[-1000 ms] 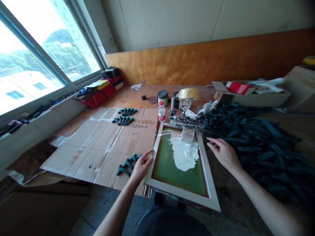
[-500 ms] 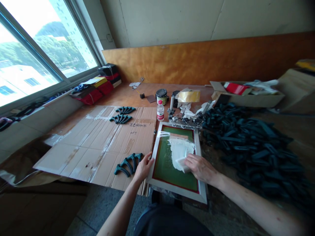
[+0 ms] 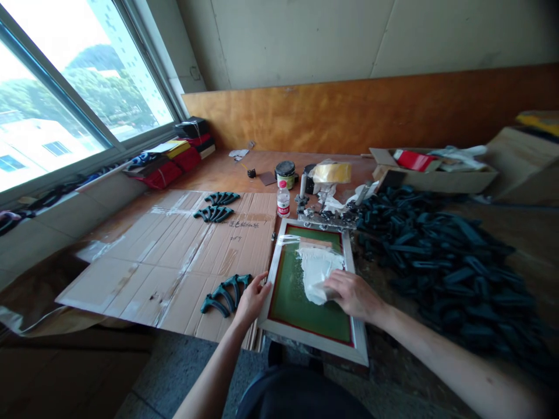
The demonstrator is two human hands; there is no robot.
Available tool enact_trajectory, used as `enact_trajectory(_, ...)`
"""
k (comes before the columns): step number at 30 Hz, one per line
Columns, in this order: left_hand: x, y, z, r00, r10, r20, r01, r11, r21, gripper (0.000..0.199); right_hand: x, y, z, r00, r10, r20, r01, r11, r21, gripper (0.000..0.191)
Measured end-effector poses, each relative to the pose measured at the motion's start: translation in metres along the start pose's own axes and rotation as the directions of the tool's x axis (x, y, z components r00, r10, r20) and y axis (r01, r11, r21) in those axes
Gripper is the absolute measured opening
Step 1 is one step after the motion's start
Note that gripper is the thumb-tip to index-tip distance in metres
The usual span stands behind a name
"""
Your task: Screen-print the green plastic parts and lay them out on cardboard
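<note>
A screen frame (image 3: 358, 334) with a pale border and green mesh lies in front of me. White paste (image 3: 315, 270) is spread over the middle of the mesh. My right hand (image 3: 349, 294) is closed over the paste's right edge; what its fingers hold is hidden beneath them. At the frame's left edge is my left hand (image 3: 254, 298), gripping the border with the thumb and fingers. Just left of that hand, a fan of dark green curved parts (image 3: 225, 295) rests on the cardboard.
Flat cardboard (image 3: 148, 256) covers the left side, with two more fans of parts. A metal clamp (image 3: 327, 220), a bottle (image 3: 283, 199) and an ink tin (image 3: 285, 173) stand behind the frame. Dark green parts (image 3: 458, 262) are heaped at right, below an open carton (image 3: 454, 177).
My right hand has shifted slightly left over the paste, and the white piece seen under its fingers is now hidden. My left hand stays at the frame's edge.
</note>
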State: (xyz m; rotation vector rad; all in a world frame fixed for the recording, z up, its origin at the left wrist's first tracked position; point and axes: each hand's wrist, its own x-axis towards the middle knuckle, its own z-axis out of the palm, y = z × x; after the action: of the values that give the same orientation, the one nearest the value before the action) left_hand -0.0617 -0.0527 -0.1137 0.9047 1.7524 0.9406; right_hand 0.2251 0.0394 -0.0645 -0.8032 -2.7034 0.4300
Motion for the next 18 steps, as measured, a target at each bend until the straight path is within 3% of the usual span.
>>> enact_trajectory(2, -0.003, 0.008, -0.003, 1.0, 0.0, 0.028, 0.001, 0.999, -0.036, 0.062, 0.025, 0.007, -0.014, 0.99, 0.131, -0.06, -0.131, 0.991, -0.003, 0.018)
enact_trajectory(6, -0.015, 0.04, -0.014, 0.997, 0.014, 0.08, 0.0, 0.987, -0.163, 0.072, 0.068, 0.028, -0.046, 0.926, 0.338, -0.166, -0.36, 0.925, -0.125, 0.052)
enact_trajectory(9, -0.022, 0.076, -0.024, 0.994, 0.087, 0.064, -0.067, 0.961, -0.269, 0.063, 0.064, 0.053, -0.072, 0.858, 0.419, -0.298, -0.466, 0.879, -0.105, 0.054)
enact_trajectory(11, -0.022, 0.103, -0.026, 0.983, 0.186, 0.009, -0.172, 0.926, -0.335, 0.057, 0.043, 0.073, -0.079, 0.779, 0.493, -0.389, -0.537, 0.844, -0.005, 0.047)
enact_trajectory(13, -0.017, 0.135, -0.026, 0.95, 0.305, -0.074, -0.309, 0.873, -0.378, 0.054, 0.016, 0.086, -0.07, 0.731, 0.568, -0.377, -0.591, 0.804, 0.066, 0.041)
enact_trajectory(14, -0.012, 0.151, -0.025, 0.927, 0.36, -0.11, -0.373, 0.841, -0.391, 0.051, 0.002, 0.089, -0.058, 0.731, 0.593, -0.339, -0.606, 0.792, 0.078, 0.039)
enact_trajectory(18, 0.008, 0.211, -0.016, 0.872, 0.466, -0.146, -0.481, 0.766, -0.427, 0.049, -0.031, 0.071, 0.01, 0.829, 0.54, -0.144, -0.544, 0.839, 0.011, 0.036)
